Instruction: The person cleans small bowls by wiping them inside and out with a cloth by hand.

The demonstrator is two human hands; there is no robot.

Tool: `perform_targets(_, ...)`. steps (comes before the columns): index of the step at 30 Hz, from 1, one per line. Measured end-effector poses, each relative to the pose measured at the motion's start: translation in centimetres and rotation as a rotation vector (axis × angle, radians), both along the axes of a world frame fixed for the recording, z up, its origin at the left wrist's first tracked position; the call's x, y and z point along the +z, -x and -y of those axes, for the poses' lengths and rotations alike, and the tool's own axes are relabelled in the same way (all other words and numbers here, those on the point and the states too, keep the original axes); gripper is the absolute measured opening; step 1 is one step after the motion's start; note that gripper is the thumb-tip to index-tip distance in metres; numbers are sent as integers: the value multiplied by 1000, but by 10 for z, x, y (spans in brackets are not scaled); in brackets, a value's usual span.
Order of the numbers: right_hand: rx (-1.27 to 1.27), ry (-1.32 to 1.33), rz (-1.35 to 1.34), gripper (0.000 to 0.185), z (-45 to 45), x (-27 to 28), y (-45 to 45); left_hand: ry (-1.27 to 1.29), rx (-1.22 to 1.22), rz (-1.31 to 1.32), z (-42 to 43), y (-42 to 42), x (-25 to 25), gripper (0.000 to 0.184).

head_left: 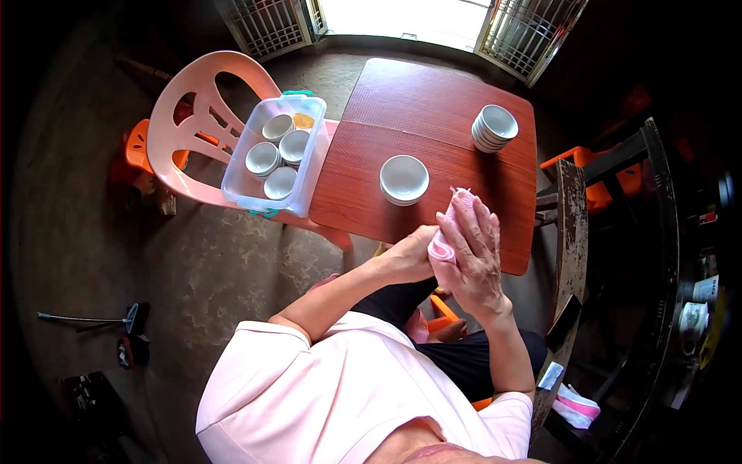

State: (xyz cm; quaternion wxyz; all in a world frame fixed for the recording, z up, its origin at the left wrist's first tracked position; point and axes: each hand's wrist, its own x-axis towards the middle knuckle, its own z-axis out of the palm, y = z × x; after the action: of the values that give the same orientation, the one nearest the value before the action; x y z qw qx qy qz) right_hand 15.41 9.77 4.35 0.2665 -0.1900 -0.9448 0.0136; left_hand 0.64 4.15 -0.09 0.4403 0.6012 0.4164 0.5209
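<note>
A folded pink cloth point(442, 249) is between my two hands, just above the near edge of the table. My left hand point(410, 254) is closed on its lower left side, with most of the fingers hidden behind it. Long fingers of my right hand point(477, 267) lie along the cloth and press it from the right. Whether anything else is inside the cloth cannot be seen. Beyond my hands a short stack of white bowls point(404, 178) stands on the table, and a taller bowl stack point(495, 127) is farther right.
The red-brown table point(433, 100) is in front of me. Left of it, a clear plastic box point(236, 182) with several white bowls rests on a pink chair point(166, 100). A worn wooden bench point(570, 232) stands on the right, with another cloth point(576, 406) near its lower end.
</note>
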Motion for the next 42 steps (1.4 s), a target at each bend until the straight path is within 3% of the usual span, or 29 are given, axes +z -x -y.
perform_targets(1,-11,40,-165,35,-4,-3,6,40,-129,-113,3,6,0,31)
perform_targets(2,47,262,-327,34,-18,-11,4,78,-259,-223,4,9,1,31)
perform_targets(4,194,1473,-562,32,-38,-17,-9,74,-268,-107,8,-2,13,28)
perform_targets(5,337,1690,-583,32,-45,-13,-14,28,-236,-47,12,-8,16,25)
perform_targets(9,130,1524,-714,32,-30,-13,-12,125,-238,135,11,-9,23,22)
perform_targets(10,125,908,-566,30,-21,-3,-7,69,-189,88,12,-8,15,20)
perform_targets(12,120,29,-183,31,-4,19,2,-44,-94,-8,11,-7,-2,18)
perform_targets(14,188,155,-266,27,-14,12,-1,82,-183,43,12,-3,-1,17)
perform_targets(16,152,813,-506,25,-26,-7,-7,113,-199,70,11,-8,17,21)
perform_targets(17,168,1385,-641,30,-29,-6,-12,106,-187,112,12,-11,16,24)
perform_targets(21,330,2271,-985,35,-36,-24,-2,-102,-146,-34,11,-15,3,32)
perform_targets(22,352,2388,-1001,31,-42,-37,-3,-23,-152,-73,11,-15,5,33)
perform_targets(24,487,2429,-950,28,-50,-47,-11,128,-176,-158,10,-12,15,34)
perform_targets(25,245,2314,-877,24,-51,-39,-14,173,-278,-85,7,-7,28,39)
perform_targets(26,273,2126,-730,26,-53,-44,-20,282,-387,207,4,-5,17,39)
perform_targets(28,170,1368,-372,33,-48,-24,-23,458,-400,429,4,1,28,39)
perform_targets(29,152,1511,-350,37,-44,-19,-22,411,-380,544,2,1,21,37)
perform_targets(32,137,2149,-977,27,-40,-41,-15,386,-293,580,5,-4,21,37)
perform_targets(33,367,2263,-1144,26,-38,-51,-10,323,-296,554,5,-4,14,33)
perform_targets(34,627,2423,-1249,24,-37,-98,-5,279,-223,325,4,-5,1,30)
perform_targets(36,561,2389,-1306,24,-33,-101,-5,236,-175,71,5,-5,-9,31)
perform_targets(39,290,2312,-1182,22,-42,-54,-13,261,-326,273,5,-6,6,34)
perform_targets(42,298,2095,-852,23,-46,-34,-14,503,-346,704,2,0,33,40)
